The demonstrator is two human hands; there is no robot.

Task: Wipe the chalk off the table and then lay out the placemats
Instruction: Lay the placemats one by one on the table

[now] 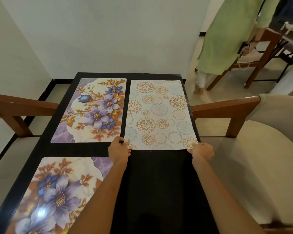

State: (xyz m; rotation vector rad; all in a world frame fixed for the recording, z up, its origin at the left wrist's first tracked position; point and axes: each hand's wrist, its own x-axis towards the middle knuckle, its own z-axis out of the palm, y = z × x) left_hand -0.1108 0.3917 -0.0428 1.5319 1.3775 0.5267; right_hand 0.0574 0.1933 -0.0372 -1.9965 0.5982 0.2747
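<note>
A white placemat with orange and grey circles [159, 114] lies on the far right part of the black table [159, 183]. My left hand [118, 151] pinches its near left corner. My right hand [202, 151] pinches its near right corner. A purple floral placemat [93, 110] lies flat on the far left of the table. A second purple floral placemat [54, 195] lies on the near left, partly hidden by my left forearm. No chalk shows on the bare black surface.
A wooden chair [15, 112] stands at the table's left side and a cushioned wooden chair [243, 149] at its right. A person in a green garment [226, 39] stands at the back right beside another chair [260, 53]. White walls rise behind.
</note>
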